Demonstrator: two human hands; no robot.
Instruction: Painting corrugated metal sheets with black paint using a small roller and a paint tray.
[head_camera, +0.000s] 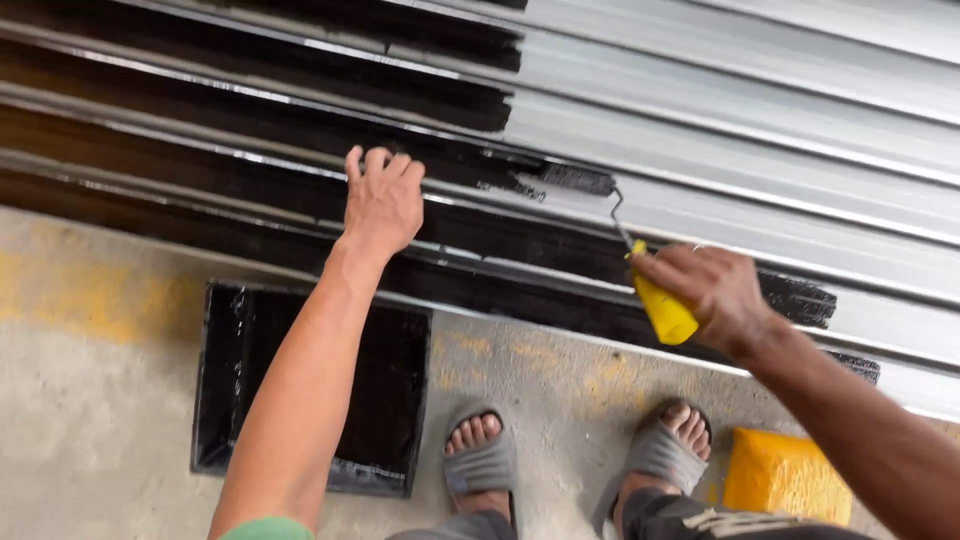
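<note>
My right hand (712, 292) grips the yellow handle of a small paint roller (664, 312). Its black roller head (575, 179) presses on a ribbed metal shutter (760, 130) at the line where black paint meets bare grey metal. My left hand (382, 200) rests flat against the shutter's black-painted part, fingers bent over a rib, holding nothing. The left half of the shutter is black, the right half grey.
A black paint tray (232, 370) lies on the concrete floor below my left arm. My feet in grey sandals (482, 462) stand beside it. A yellow block (785, 475) sits at the lower right. Yellow stains mark the floor.
</note>
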